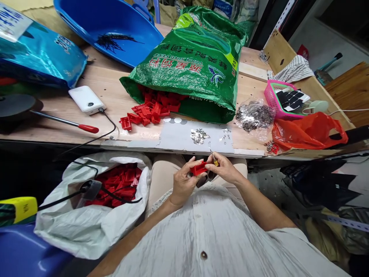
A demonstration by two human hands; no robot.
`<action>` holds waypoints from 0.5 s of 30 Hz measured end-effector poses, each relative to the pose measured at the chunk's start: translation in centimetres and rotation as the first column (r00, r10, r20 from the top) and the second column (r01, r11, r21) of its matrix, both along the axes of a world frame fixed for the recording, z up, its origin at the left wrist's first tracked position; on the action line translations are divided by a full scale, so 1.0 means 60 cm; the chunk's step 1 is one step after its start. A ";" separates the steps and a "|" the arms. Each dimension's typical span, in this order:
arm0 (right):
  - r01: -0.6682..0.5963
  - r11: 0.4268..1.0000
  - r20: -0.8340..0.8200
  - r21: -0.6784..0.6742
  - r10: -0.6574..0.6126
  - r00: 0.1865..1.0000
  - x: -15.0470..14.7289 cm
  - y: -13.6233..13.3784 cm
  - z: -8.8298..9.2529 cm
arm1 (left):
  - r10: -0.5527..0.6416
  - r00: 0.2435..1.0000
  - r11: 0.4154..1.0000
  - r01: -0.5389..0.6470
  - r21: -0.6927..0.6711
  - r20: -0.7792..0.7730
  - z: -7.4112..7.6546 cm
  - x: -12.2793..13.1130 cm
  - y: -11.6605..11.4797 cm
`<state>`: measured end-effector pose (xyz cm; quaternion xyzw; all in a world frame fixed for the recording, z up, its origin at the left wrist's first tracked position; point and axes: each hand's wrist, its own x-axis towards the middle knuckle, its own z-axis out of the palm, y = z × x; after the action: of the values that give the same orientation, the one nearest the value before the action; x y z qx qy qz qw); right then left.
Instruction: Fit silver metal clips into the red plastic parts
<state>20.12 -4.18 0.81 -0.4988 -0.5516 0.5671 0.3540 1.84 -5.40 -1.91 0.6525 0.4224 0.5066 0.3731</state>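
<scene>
My left hand [183, 181] grips a small red plastic part [198, 168] above my lap, just below the table edge. My right hand [225, 168] pinches a thin screwdriver with a yellow handle [215, 160], its metal tip against or very near the red part. The two hands nearly touch. On the table in front of them lies a grey sheet [196, 136] with a small heap of silver metal bits [199, 135]. Beyond it, loose red plastic parts [148, 111] spill from the mouth of a green woven feed sack [190, 65].
A white sack [69, 227] of red parts stands at my left knee. The wooden table [112, 92] also holds a blue basin [112, 27], a white power bank [85, 99], a clear bag of metal pieces [254, 115], a pink basket [276, 100] and a red plastic bag [309, 132].
</scene>
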 end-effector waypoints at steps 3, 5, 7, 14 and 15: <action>0.001 0.999 -0.050 -0.040 -0.003 0.999 -0.005 -0.001 0.004 | -0.029 0.999 0.998 0.029 0.048 -0.014 0.004 0.002 0.002; -0.020 0.995 -0.089 -0.100 0.011 0.996 -0.006 -0.003 0.008 | -0.046 0.999 0.996 0.048 0.078 -0.021 0.005 0.002 0.002; -0.052 0.987 -0.121 -0.154 0.033 0.992 -0.006 -0.004 0.013 | -0.056 0.998 0.994 0.058 0.092 -0.024 0.004 0.001 0.003; -0.128 0.965 -0.245 -0.228 0.071 0.967 -0.005 -0.006 0.016 | -0.159 0.985 0.987 0.159 -0.003 0.066 0.004 -0.008 0.006; -0.128 0.965 -0.261 -0.227 0.066 0.963 -0.007 -0.007 0.013 | -0.175 0.979 0.983 0.180 -0.041 0.100 0.002 -0.011 0.008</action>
<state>19.73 -4.58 1.57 -0.4346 -0.4531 0.7054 0.3288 1.21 -4.91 -1.79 0.6530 0.3566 0.4911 0.4529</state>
